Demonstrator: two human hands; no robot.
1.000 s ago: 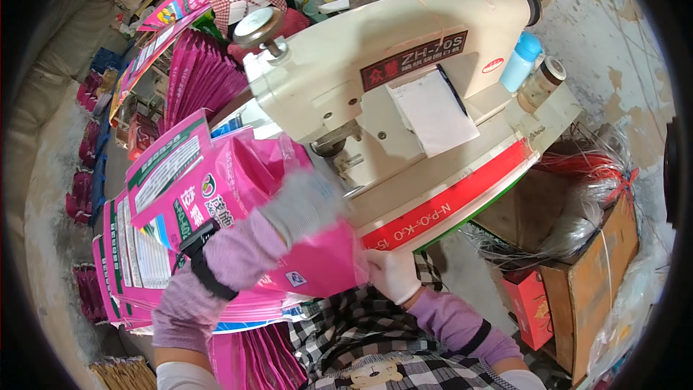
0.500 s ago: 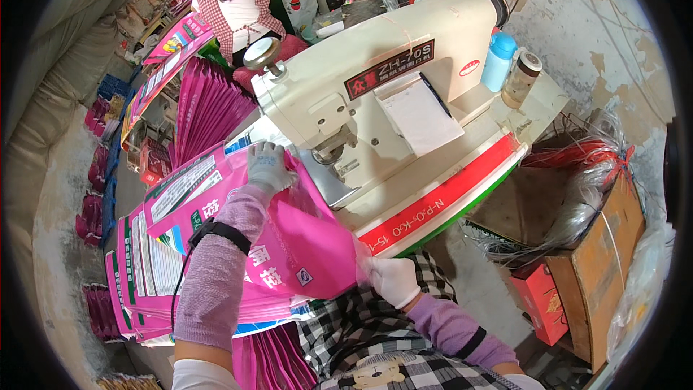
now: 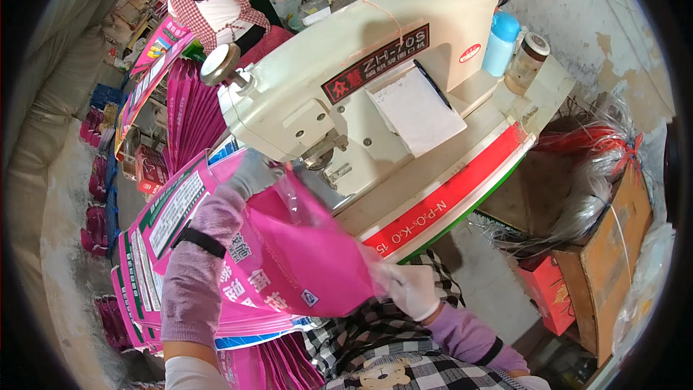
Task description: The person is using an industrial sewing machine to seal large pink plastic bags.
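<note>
My left hand (image 3: pixel 249 173), in a pale grey glove with a lilac sleeve and a black band on the forearm, lies on the upper edge of the pink woven bag (image 3: pixel 303 260), fingers curled over that edge so they close on the fabric. Just past its fingertips, up and to the right, sits the needle and presser-foot area (image 3: pixel 325 155) of the cream sewing machine (image 3: pixel 361 87), near the hand but I cannot tell whether the bag touches it.

My right hand (image 3: pixel 411 290), in a white glove, is clamped on the bag's lower right corner, pinching the clear inner liner and pink fabric together. The bag stretches between my two hands, tilted, its printed face toward me. Under it and to the left of my left forearm lies a stack of flat pink printed bags (image 3: pixel 155 245).

Above my right hand runs the red strip along the machine table's edge (image 3: pixel 447 206). Farther up, on the machine bed, rests a white notepad (image 3: pixel 419 108) with a dark pen at its side, and beyond it a blue bottle (image 3: pixel 499 43) and a small glass jar (image 3: pixel 525 63) stand side by side. To the right of my right hand, well apart, a cardboard box (image 3: pixel 606 260) holds tangled red and white threads.

Far beyond my left hand, another person in a red checked top (image 3: pixel 216 3) stands with their back to me.
</note>
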